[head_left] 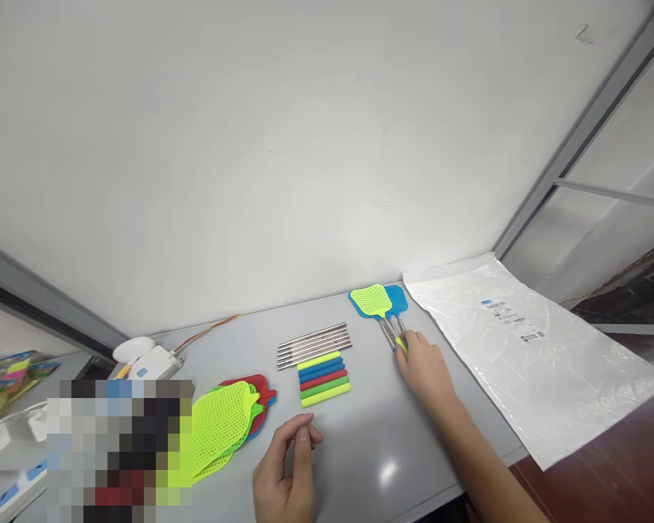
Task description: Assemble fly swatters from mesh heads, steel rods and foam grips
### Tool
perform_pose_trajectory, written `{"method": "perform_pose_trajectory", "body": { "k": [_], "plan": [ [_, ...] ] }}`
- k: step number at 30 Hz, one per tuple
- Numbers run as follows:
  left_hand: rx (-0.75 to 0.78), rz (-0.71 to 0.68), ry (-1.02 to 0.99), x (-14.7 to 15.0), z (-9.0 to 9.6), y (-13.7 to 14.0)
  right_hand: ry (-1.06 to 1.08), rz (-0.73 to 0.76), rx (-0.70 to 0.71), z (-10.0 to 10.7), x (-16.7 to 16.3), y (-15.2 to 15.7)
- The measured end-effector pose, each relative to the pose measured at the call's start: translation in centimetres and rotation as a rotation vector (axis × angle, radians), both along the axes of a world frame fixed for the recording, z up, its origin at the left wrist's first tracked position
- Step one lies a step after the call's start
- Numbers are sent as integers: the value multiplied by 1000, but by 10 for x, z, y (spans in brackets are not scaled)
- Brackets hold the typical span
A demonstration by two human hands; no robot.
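Observation:
My right hand point(422, 363) reaches to the back right of the table, its fingers closed around the handle end of a yellow-green fly swatter point(371, 299). That swatter lies over blue fly swatters point(397, 298) with metal shafts; the fingers partly hide the handles. My left hand point(286, 468) is near the front edge, fingers curled and thumb against the fingertips, with nothing visible in it. Beyond it lie a row of coloured handles point(325, 379) and a row of silver metal rods point(313, 346). Left of it is a pile of loose swatter heads point(223, 421), yellow-green, green, red and blue.
A white plastic mailing bag point(523, 363) with a label covers the table's right end. At the left are a white device point(151, 363) with coloured wires, a power strip point(19, 483) and colourful packages point(11, 381). A white wall point(305, 145) stands behind. A patch at lower left is pixelated.

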State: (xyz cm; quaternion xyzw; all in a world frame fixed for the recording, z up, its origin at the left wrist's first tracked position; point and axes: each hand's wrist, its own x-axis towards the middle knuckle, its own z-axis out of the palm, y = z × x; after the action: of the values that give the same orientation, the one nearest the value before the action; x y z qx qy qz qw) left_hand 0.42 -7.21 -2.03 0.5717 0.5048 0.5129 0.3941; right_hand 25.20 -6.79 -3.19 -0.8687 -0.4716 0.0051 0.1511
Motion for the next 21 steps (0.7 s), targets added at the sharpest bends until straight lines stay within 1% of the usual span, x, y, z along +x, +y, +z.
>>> {"method": "perform_pose_trajectory", "body": {
  "k": [11, 15, 18, 20, 21],
  "plan": [
    [-9, 27, 3, -2, -4, 2, -30, 10, -1, -2, -1, -8],
    [-5, 70, 7, -2, -4, 2, -42, 6, 28, -2, 0, -10],
    [7, 66, 12, -5, -5, 3, -50, 7, 58, 0, 1, -11],
    [27, 46, 26, -9, -7, 6, -55, 27, 81, 1, -6, -11],
    [44, 35, 34, -11, -8, 8, -58, 59, 103, 2, -14, -11]
  ]
}}
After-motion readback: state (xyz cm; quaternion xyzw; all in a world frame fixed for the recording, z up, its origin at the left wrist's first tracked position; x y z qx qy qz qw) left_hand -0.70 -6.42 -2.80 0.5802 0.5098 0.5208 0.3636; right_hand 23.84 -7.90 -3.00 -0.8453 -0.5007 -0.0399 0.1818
